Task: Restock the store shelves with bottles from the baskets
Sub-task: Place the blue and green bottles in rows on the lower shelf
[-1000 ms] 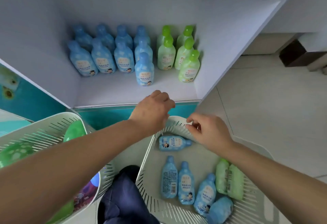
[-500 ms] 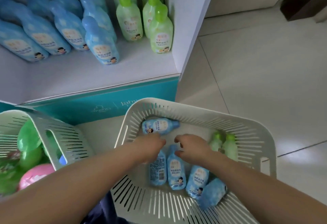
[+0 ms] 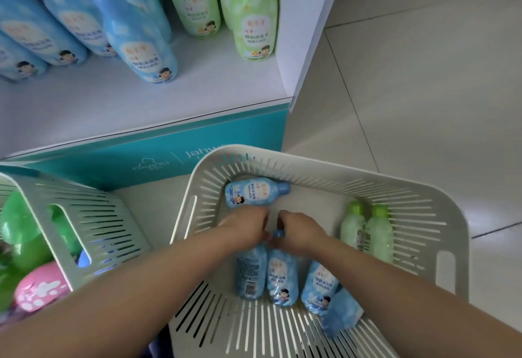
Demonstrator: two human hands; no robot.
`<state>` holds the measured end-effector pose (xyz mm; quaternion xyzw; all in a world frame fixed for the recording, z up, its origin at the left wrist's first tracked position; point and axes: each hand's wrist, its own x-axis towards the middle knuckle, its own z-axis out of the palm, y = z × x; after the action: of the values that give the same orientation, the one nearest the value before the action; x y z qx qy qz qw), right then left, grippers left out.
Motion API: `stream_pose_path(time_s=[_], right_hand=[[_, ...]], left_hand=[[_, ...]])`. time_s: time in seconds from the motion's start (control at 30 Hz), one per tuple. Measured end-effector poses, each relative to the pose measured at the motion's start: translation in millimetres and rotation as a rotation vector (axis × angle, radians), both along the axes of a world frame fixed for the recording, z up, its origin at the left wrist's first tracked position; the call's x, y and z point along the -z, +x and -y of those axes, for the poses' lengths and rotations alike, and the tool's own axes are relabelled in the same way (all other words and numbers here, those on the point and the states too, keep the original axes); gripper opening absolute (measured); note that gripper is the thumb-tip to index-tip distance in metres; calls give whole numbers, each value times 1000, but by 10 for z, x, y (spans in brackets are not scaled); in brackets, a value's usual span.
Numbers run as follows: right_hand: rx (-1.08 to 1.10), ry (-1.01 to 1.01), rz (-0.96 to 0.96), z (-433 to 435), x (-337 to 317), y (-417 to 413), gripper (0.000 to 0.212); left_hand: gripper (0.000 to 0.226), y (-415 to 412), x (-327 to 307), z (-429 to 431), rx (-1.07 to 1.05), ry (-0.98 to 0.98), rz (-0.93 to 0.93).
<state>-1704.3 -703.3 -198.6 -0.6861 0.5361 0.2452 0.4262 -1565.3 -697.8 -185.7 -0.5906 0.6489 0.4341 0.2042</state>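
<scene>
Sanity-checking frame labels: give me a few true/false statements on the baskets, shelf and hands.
1. Two green bottles lie in the white basket. True.
2. Left hand and right hand each curl round a blue bottle neck there. True.
3. The shelf holds only blue bottles. False: green shelf bottles stand there too.
4. The far blue bottle stands upright. False: it lies on its side.
5. The left basket is empty. False: it holds a pink item and green ones.

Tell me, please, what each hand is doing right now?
Left hand: gripping the barcode-side blue bottle by its top.
Right hand: gripping the neighbouring blue bottle at its cap.
</scene>
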Motion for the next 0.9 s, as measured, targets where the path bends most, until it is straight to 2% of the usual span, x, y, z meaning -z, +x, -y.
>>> stream_pose_path(time_s=[0.1,0.23,0.37,0.47,0.67,0.9], right_hand=[[-9,9,-9,14,-62,13,31],[-47,6,-7,8,-198,5,38],[-74,-67,15,-14,-413,5,29],[-59,-180,25,28,-641,-7,25],[-27,-392,118,108,-1218,81,23],[12,-596,183,208,-1954,156,17]], left_hand=[[22,34,-23,-4,-17,38,75],[22,145,-173,-70,98,79,199],[23,193,-329,-94,118,23,134],[25,138,-541,-108,130,-70,97],[30,173,-1180,60,153,-373,45],[28,563,-1946,74,-88,-604,-70]])
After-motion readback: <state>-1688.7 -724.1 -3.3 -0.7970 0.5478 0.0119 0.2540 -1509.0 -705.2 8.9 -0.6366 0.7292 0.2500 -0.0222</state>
